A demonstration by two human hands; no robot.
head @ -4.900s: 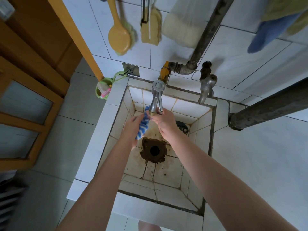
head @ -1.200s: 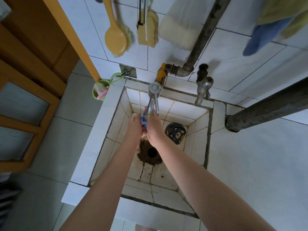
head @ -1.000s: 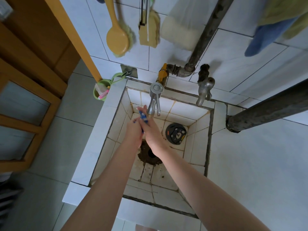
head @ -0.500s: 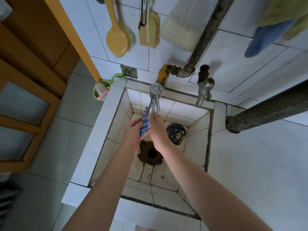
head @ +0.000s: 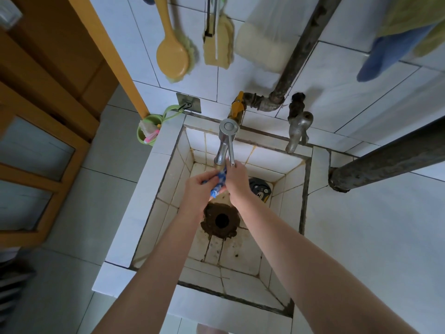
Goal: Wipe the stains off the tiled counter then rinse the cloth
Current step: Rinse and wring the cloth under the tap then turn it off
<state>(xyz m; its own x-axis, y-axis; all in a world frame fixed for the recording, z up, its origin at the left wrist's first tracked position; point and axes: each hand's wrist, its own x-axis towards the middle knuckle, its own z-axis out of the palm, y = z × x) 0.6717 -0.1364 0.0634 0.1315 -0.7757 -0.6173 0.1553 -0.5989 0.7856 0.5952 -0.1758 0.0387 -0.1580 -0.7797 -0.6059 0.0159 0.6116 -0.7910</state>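
Blue-white cloth [head: 219, 183]: bunched into a narrow roll, held in the air over the sink and just under the tap's spout, not touching the tiles.
Cloth axis: runs from the spout down toward the drain [head: 220, 220], leaning slightly left at its lower end.
Key relation: the cloth lies between the two hands, left hand on its left side and right hand on its right. Both are equally near, so any rubbing or wringing has to work across that axis.
Left hand [head: 198, 186]: fingers curled round the cloth's middle and pinching it, knuckles up, a bit of cloth showing past them.
Right hand [head: 237, 183]: back toward the camera, palm side against the cloth, fingers pointing up at the spout. Whether they wrap the cloth I cannot tell.
Arms: both stretched forward and converging over the basin, the right crossing above the sink's near-right corner.
Tap [head: 225, 145]: chrome, lever pointing down, directly above the cloth. Flowing water is not clear enough to call.
Sink [head: 166, 184]: deep tiled basin with stained grout, and a dark disc [head: 260, 188] lying right of the hands.
Counter [head: 373, 237]: pale tile to the right of the sink.
Stage, as I judge it: wiping looks done and rinsing is under way.
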